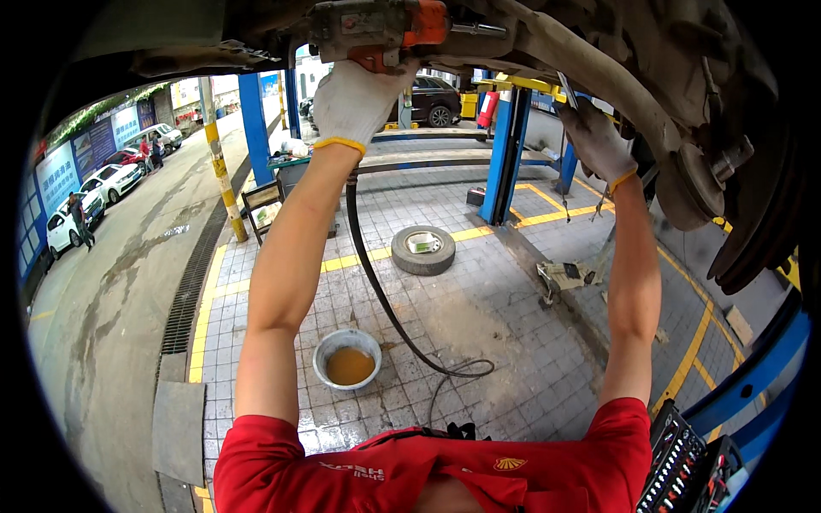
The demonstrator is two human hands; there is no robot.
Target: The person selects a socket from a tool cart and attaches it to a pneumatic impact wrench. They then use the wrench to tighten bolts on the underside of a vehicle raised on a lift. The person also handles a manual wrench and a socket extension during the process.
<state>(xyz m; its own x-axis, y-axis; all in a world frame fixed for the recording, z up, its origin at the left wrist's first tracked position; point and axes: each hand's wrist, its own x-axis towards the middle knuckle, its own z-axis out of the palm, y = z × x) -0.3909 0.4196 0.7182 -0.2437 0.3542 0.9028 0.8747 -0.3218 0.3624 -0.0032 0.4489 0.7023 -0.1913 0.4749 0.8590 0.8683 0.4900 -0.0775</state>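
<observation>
My left hand (355,107), in a white glove with a yellow cuff, is raised and closed around the handle of a grey and orange impact wrench (363,32). A silver socket (479,30) on the tool points right, close under the car's underside. The black air hose (366,256) hangs from the handle down to the floor. To the right, my gloved right hand (600,144) is up below a curved suspension arm (599,64). Its fingers are closed on a slim metal tool (567,89), perhaps a wrench; most of it is hidden by the glove.
A brake disc (753,231) hangs at the right. On the tiled floor are a basin (321,376) of brown liquid and a tyre (402,256) with a small package on it. Blue lift posts (505,162) stand beyond. A socket set (671,457) sits lower right.
</observation>
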